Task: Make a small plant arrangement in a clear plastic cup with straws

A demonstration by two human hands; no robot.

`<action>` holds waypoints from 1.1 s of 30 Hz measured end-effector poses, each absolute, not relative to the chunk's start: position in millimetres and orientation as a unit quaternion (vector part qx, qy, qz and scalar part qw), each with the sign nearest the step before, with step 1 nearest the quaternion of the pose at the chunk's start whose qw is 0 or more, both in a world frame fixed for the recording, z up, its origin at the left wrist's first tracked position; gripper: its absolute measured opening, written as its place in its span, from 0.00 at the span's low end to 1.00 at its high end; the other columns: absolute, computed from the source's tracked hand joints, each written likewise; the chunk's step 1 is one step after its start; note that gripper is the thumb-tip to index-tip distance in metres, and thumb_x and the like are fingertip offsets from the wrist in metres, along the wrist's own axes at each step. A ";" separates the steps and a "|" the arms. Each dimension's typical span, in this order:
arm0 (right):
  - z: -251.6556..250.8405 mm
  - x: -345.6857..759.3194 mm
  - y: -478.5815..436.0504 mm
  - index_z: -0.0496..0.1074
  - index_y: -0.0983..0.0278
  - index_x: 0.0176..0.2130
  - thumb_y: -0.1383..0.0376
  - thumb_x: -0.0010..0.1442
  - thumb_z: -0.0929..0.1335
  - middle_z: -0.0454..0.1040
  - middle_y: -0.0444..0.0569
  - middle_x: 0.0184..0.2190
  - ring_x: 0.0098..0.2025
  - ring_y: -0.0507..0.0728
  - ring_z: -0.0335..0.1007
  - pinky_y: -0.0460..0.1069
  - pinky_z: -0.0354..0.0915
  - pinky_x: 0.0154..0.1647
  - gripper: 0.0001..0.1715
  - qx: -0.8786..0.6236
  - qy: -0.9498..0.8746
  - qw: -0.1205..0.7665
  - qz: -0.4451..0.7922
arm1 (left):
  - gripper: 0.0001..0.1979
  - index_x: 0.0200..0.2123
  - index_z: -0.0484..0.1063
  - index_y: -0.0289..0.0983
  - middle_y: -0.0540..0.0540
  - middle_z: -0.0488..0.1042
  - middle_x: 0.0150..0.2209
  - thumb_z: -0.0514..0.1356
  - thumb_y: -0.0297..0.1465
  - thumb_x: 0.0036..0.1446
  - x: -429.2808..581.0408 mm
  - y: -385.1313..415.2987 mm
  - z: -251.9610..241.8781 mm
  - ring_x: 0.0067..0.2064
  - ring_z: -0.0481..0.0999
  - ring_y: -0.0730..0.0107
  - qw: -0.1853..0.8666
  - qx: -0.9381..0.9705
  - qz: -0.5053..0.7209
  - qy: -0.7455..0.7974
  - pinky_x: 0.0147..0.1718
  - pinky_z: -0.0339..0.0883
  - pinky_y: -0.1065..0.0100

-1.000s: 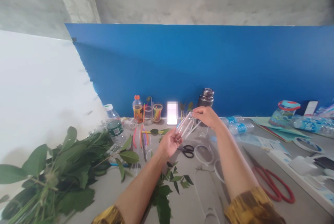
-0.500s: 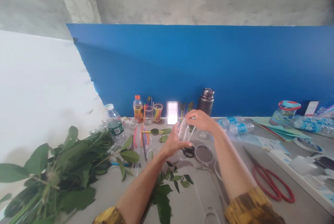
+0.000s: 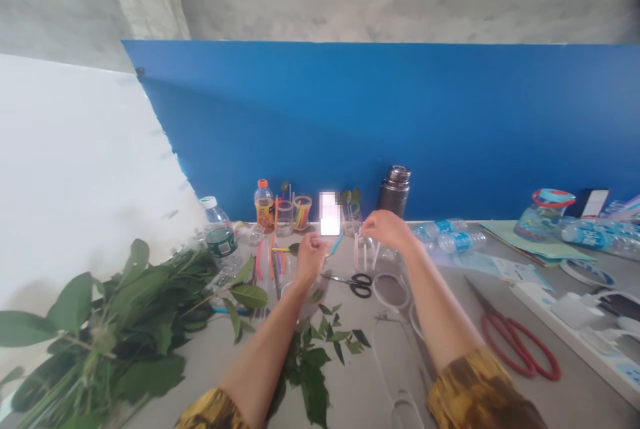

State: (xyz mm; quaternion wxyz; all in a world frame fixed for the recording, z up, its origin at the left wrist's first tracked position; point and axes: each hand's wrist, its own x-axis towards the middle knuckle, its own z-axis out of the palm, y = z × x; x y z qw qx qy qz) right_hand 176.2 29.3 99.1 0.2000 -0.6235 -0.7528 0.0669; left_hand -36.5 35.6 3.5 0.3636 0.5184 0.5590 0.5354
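My right hand (image 3: 389, 228) has its fingers closed at the upper edge of a clear plastic cup (image 3: 369, 247). Several pale straw pieces (image 3: 356, 252) stand along the cup. Beside it to the left, my left hand (image 3: 310, 259) is low over the table, fingers drawn together; whatever is between them is hidden. A green leaf (image 3: 294, 249) on a yellow straw lies just left of that hand. To its right is a blue straw (image 3: 337, 243). Black-handled scissors (image 3: 361, 285) lie below and between both hands, near a roll of tape (image 3: 391, 292).
Leafy branches (image 3: 150, 322) fill the left side, and cut leaves (image 3: 315, 362) lie in front. Bottles (image 3: 264, 206), a cup of straws (image 3: 302, 214) and a thermos (image 3: 394, 192) stand along the blue panel. Red-handled shears (image 3: 520, 342) and a power strip (image 3: 575, 336) are at right.
My left hand has let go of the clear cup and moved left and away from it. The cup has shifted right, under my right hand. The black-handled scissors are now fully uncovered.
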 end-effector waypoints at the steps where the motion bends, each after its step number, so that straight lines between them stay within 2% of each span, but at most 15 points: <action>1: 96.7 176.5 31.7 0.83 0.60 0.34 0.65 0.58 0.71 0.82 0.49 0.39 0.42 0.57 0.76 0.46 0.62 0.41 0.08 -0.629 -0.749 0.197 0.066 | 0.16 0.45 0.72 0.35 0.44 0.78 0.35 0.64 0.30 0.51 -37.5 37.6 2.1 0.30 0.74 0.68 0.360 0.515 0.536 0.564 0.31 0.67 0.67; 6: 88.7 177.8 39.5 0.82 0.60 0.35 0.65 0.57 0.71 0.82 0.48 0.39 0.42 0.56 0.76 0.46 0.61 0.38 0.07 -0.644 -0.739 0.185 0.076 | 0.04 0.31 0.75 0.35 0.43 0.79 0.32 0.63 0.28 0.50 -39.7 42.4 -5.1 0.35 0.76 0.66 0.319 0.561 0.539 0.542 0.38 0.68 0.65; 13: 92.3 180.7 34.5 0.81 0.60 0.34 0.61 0.54 0.73 0.81 0.47 0.37 0.39 0.56 0.75 0.46 0.58 0.33 0.07 -0.651 -0.731 0.180 0.099 | 0.03 0.27 0.75 0.36 0.45 0.79 0.29 0.61 0.26 0.49 -44.3 44.7 -8.4 0.33 0.76 0.65 0.289 0.584 0.518 0.555 0.39 0.69 0.64; 19: 95.1 185.1 33.6 0.81 0.59 0.36 0.56 0.56 0.72 0.81 0.48 0.36 0.36 0.55 0.74 0.46 0.57 0.31 0.11 -0.656 -0.725 0.189 0.091 | 0.04 0.28 0.75 0.36 0.45 0.79 0.29 0.60 0.25 0.52 -46.1 46.5 -8.2 0.33 0.76 0.64 0.277 0.587 0.505 0.568 0.38 0.68 0.65; 29: 105.8 182.3 25.7 0.81 0.61 0.35 0.57 0.62 0.67 0.80 0.48 0.32 0.33 0.54 0.72 0.47 0.56 0.30 0.14 -0.633 -0.727 0.258 0.058 | 0.14 0.38 0.77 0.37 0.39 0.81 0.44 0.54 0.19 0.54 -88.7 62.0 1.7 0.49 0.78 0.58 0.184 0.562 0.474 0.653 0.51 0.67 0.62; 33: 115.5 176.6 14.0 0.81 0.62 0.35 0.58 0.62 0.67 0.80 0.48 0.33 0.33 0.55 0.71 0.47 0.56 0.31 0.14 -0.613 -0.732 0.290 0.066 | 0.14 0.38 0.77 0.37 0.38 0.80 0.45 0.54 0.19 0.56 -92.5 58.5 3.9 0.50 0.77 0.56 0.143 0.584 0.419 0.680 0.51 0.66 0.61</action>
